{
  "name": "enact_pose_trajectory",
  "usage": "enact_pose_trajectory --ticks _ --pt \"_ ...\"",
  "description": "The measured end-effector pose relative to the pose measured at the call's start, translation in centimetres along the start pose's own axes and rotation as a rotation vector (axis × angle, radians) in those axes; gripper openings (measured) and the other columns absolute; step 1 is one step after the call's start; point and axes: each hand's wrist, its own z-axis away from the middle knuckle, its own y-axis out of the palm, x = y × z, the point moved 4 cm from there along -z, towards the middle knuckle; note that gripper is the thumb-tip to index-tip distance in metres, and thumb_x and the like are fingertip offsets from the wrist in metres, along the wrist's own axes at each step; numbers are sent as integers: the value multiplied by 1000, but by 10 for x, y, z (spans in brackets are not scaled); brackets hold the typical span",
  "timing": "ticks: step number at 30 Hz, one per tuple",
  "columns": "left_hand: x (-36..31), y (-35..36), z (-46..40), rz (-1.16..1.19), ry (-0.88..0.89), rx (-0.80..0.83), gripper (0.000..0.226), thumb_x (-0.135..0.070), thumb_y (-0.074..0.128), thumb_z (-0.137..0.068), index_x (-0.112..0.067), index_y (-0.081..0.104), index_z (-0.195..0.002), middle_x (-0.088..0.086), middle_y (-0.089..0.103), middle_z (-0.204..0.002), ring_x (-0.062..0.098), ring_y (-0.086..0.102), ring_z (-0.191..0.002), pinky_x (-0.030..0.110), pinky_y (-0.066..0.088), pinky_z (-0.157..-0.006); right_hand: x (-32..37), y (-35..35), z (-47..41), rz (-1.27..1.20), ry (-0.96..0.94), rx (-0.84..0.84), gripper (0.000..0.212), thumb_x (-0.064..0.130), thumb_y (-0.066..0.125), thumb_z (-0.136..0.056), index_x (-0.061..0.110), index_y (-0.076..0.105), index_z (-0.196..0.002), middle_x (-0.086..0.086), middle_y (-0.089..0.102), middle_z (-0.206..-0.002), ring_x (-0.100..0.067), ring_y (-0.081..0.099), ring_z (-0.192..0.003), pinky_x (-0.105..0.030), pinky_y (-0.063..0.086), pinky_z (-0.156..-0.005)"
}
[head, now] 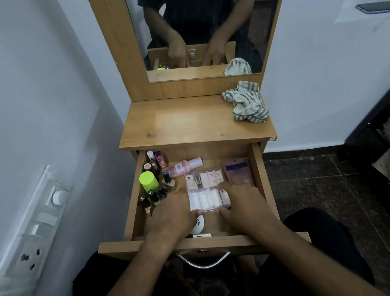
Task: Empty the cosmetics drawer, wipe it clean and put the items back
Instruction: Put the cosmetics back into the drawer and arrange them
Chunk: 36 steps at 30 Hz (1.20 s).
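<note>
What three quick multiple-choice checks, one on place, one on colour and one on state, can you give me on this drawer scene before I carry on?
1. Where does the striped cloth lie?
A. In the drawer
B. On the back right of the dresser top
C. On the floor

2. What colour is the big cap on the bottle at the drawer's left?
A. Neon yellow-green
B. Red
C. Blue

3. How is the drawer now?
A. Shut
B. Open and empty
C. Open with cosmetics inside

Answers: 1 B, the cloth sits bunched by the mirror's lower right corner. 2 A, the cap is bright yellow-green. 3 C, the drawer is pulled out, and the left hand and right hand both grip the clear pack of tubes among other items.
</note>
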Motion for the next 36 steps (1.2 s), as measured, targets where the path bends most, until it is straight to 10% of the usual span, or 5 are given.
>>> enact_pose_trajectory --ticks 36 --pt "-5 8 5 187 2 101 70 -22 68 -93 -24 24 -148 6 56 -141 26 59 -121 40 51 -94 0 5 4 38 22 -26 54 39 70 -90 25 49 -138 0 68 -124 -17 65 -109 -27 51 -87"
